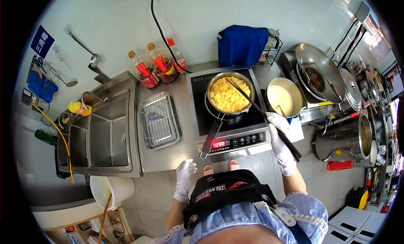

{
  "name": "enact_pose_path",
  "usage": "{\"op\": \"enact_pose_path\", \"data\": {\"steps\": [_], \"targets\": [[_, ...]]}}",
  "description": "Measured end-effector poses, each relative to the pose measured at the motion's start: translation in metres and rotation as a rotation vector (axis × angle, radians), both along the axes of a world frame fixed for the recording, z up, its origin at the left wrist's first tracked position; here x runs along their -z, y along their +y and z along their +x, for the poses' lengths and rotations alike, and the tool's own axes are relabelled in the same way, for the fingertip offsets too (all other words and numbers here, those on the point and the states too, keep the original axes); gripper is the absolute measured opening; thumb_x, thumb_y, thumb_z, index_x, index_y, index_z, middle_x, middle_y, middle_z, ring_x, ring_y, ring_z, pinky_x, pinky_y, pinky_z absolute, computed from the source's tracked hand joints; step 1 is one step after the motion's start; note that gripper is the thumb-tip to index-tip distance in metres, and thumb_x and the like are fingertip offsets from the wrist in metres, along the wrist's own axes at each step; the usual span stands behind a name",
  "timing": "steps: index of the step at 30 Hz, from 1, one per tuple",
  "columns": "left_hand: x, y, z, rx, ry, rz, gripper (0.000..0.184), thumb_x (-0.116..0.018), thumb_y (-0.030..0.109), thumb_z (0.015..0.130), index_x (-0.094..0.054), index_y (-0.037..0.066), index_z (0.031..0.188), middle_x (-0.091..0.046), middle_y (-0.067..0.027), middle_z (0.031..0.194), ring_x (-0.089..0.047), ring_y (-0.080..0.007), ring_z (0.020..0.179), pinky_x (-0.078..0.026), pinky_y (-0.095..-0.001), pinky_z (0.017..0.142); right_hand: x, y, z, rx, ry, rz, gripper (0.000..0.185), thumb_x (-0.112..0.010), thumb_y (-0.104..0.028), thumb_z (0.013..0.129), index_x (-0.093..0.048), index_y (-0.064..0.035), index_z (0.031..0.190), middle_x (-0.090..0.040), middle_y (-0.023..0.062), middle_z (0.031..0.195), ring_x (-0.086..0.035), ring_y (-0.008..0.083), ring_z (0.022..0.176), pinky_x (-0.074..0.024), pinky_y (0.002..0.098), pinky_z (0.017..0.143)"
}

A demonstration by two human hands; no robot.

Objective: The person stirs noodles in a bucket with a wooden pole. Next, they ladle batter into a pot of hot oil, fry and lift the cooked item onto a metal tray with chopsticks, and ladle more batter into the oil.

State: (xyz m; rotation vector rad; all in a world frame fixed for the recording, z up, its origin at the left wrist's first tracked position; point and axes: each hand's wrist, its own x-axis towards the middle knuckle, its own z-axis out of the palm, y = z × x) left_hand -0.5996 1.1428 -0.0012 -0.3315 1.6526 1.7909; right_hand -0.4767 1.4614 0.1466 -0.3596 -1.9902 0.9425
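My right hand (pixel 281 132), in a white glove, is closed around a pair of long dark chopsticks (pixel 249 99). Their tips reach into a saucepan (pixel 209 106) full of yellow scrambled egg pieces (pixel 229 94). The saucepan stands on a black induction cooktop (pixel 199 86), its dark handle (pixel 211 139) pointing toward me over the lit control panel. My left hand (pixel 184 176), gloved too, hangs in front of the counter edge, holding nothing, fingers apart and slightly bent. To the right of the saucepan stands a pot (pixel 285 96) of pale yellow liquid with a utensil in it.
Left of the cooktop lies a metal tray with a wire rack (pixel 159 121), then a steel sink (pixel 110 134). Sauce bottles (pixel 162 67) and a blue cloth-covered item (pixel 242 45) line the wall. A wok (pixel 313 54) is at the right; a white bucket (pixel 124 189) stands lower left.
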Motion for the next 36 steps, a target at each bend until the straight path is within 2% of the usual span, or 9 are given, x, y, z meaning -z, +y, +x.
{"op": "enact_pose_path", "data": {"steps": [3, 6, 7, 10, 24, 26, 29, 31, 36], "targets": [[0.0, 0.0, 0.001, -0.004, -0.008, -0.001, 0.027, -0.049, 0.025, 0.092, -0.06, 0.001, 0.099, -0.062, -0.0058, 0.077, -0.057, -0.0094, 0.06, -0.046, -0.02, 0.053, -0.004, -0.001, -0.005, -0.03, 0.204, -0.268, 0.014, -0.051, 0.005, 0.081, -0.061, 0.0032, 0.091, -0.062, 0.0139, 0.095, -0.059, 0.0212, 0.09, -0.0461, 0.0319, 0.084], [-0.004, 0.002, 0.001, -0.011, -0.017, -0.011, 0.026, -0.049, 0.024, 0.092, -0.06, 0.002, 0.099, -0.062, -0.0059, 0.077, -0.058, -0.0098, 0.059, -0.046, -0.0201, 0.053, -0.002, 0.003, -0.01, 0.036, 0.208, -0.59, 0.016, -0.049, -0.009, 0.089, -0.06, 0.0025, 0.091, -0.061, 0.0117, 0.094, -0.057, 0.0204, 0.089, -0.0448, 0.0318, 0.084], [-0.005, 0.003, 0.001, -0.016, -0.025, -0.021, 0.025, -0.049, 0.024, 0.092, -0.06, 0.002, 0.099, -0.062, -0.0059, 0.077, -0.058, -0.01, 0.059, -0.046, -0.0201, 0.053, 0.004, 0.005, -0.013, 0.018, 0.236, -0.6, 0.02, -0.049, -0.015, 0.091, -0.06, 0.0019, 0.091, -0.06, 0.0104, 0.094, -0.056, 0.0188, 0.088, -0.0453, 0.0313, 0.083], [0.0, 0.0, 0.0, -0.003, -0.009, 0.023, 0.024, -0.049, 0.023, 0.092, -0.06, 0.002, 0.099, -0.062, -0.0057, 0.077, -0.058, -0.0103, 0.059, -0.046, -0.0201, 0.054, 0.005, 0.005, -0.021, 0.073, 0.211, -0.676, 0.021, -0.049, -0.016, 0.091, -0.06, 0.0018, 0.091, -0.061, 0.0094, 0.092, -0.057, 0.0165, 0.086, -0.047, 0.0304, 0.08], [0.006, -0.004, -0.001, -0.027, -0.006, -0.042, 0.027, -0.047, 0.027, 0.093, -0.06, 0.003, 0.096, -0.063, -0.0063, 0.078, -0.059, -0.0122, 0.06, -0.047, -0.0232, 0.054, -0.003, 0.01, -0.018, 0.113, 0.133, -0.581, 0.022, -0.048, -0.015, 0.091, -0.061, 0.003, 0.091, -0.062, 0.009, 0.091, -0.057, 0.0162, 0.085, -0.0448, 0.0291, 0.082], [0.005, -0.004, 0.0, -0.029, -0.006, -0.052, 0.027, -0.047, 0.027, 0.093, -0.06, 0.003, 0.096, -0.063, -0.0062, 0.078, -0.059, -0.0121, 0.06, -0.047, -0.023, 0.054, -0.005, 0.012, -0.017, 0.115, 0.149, -0.441, 0.023, -0.047, -0.016, 0.091, -0.06, 0.0031, 0.092, -0.061, 0.0098, 0.092, -0.056, 0.0171, 0.088, -0.0444, 0.0299, 0.084], [0.005, -0.003, -0.001, -0.012, 0.002, -0.018, 0.028, -0.049, 0.026, 0.092, -0.06, 0.002, 0.098, -0.062, -0.0059, 0.077, -0.057, -0.0101, 0.06, -0.046, -0.0209, 0.055, 0.0, 0.018, -0.015, 0.054, 0.183, -0.286, 0.012, -0.052, -0.005, 0.087, -0.06, 0.0018, 0.093, -0.062, 0.0106, 0.093, -0.057, 0.0186, 0.09, -0.0436, 0.0313, 0.086], [0.005, -0.001, -0.002, -0.01, -0.009, -0.018, 0.028, -0.048, 0.026, 0.092, -0.06, 0.002, 0.098, -0.062, -0.006, 0.077, -0.057, -0.0101, 0.06, -0.046, -0.0209, 0.055, -0.002, 0.014, -0.014, 0.09, 0.106, -0.138, 0.014, -0.057, 0.006, 0.08, -0.061, 0.0009, 0.093, -0.063, 0.0115, 0.094, -0.058, 0.0199, 0.091, -0.0432, 0.0319, 0.087], [0.002, 0.002, -0.001, -0.011, -0.005, -0.026, 0.027, -0.048, 0.025, 0.093, -0.061, 0.002, 0.098, -0.063, -0.006, 0.077, -0.057, -0.0101, 0.06, -0.046, -0.021, 0.055, 0.013, 0.011, -0.026, 0.026, 0.052, -0.091, 0.018, -0.062, 0.006, 0.076, -0.062, 0.0011, 0.094, -0.063, 0.0126, 0.096, -0.06, 0.0223, 0.091, -0.0462, 0.0306, 0.084]]}}
